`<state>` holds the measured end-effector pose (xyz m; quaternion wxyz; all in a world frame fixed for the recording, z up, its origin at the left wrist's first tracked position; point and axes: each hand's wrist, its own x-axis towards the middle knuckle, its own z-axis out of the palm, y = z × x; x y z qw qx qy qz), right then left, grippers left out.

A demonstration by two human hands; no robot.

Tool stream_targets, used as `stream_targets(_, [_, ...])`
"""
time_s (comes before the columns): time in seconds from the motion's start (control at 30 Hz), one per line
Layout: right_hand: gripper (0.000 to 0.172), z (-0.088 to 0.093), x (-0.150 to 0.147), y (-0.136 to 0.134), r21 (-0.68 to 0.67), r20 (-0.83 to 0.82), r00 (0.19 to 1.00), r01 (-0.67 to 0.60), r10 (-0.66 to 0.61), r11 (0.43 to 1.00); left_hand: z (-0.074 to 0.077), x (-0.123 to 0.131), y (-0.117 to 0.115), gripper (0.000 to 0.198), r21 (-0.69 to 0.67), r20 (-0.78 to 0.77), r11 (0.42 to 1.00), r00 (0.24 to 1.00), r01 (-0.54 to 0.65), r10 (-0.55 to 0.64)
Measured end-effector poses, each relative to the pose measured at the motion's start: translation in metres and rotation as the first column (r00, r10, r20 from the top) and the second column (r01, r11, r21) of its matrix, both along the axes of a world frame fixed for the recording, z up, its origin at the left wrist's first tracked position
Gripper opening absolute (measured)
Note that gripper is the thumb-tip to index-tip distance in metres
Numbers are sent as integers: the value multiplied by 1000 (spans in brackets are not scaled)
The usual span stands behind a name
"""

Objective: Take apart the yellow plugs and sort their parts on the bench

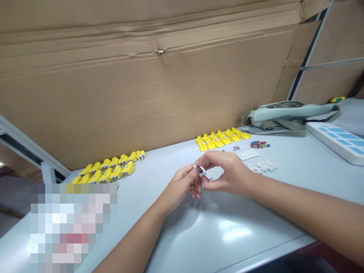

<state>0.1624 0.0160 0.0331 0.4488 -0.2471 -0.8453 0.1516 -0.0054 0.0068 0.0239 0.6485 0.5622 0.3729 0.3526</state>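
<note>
Over the middle of the table, my left hand (184,181) pinches a small white plastic plug insert (202,171) with a dark blue spot on its face. Thin metal pins (209,178) stick out to its right. My right hand (227,172) curves around from the other side, thumb below and fingertips above, gripping the same insert. The fingers partly cover the piece, so its full shape is hidden. Behind my right wrist lie rows of white plastic inserts (263,167). Yellow plug shells (220,139) stand in two rows beyond my hands.
Assembled-looking yellow plugs (106,174) line the left side. Small red and blue parts (259,144) and tiny metal pieces (236,148) lie back right. A pale green bag (287,115) and a white-and-blue panel (335,140) sit far right. Cardboard (127,94) walls the back. A blurred patch hides the lower left.
</note>
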Motion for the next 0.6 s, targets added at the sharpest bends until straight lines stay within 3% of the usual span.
stream_targets(0.13, [34, 0, -1, -1, -64, 6, 994, 105, -105, 992, -2, 2, 0, 29, -6, 40, 1000, 999, -10, 10])
stream_targets(0.23, [21, 3, -2, -4, -71, 97, 985, 147, -140, 987, -4, 5, 1, 29, 9, 76, 1000, 997, -28, 28])
stream_targets(0.37, [14, 3, -3, -4, -18, 188, 974, 131, -125, 991, -5, 8, 2, 29, 44, 87, 998, 996, -40, 36])
stream_targets(0.6, [24, -8, 1, 13, 152, 96, 994, 42, -58, 987, -7, 9, 3, 28, 155, 45, 984, 996, -86, 80])
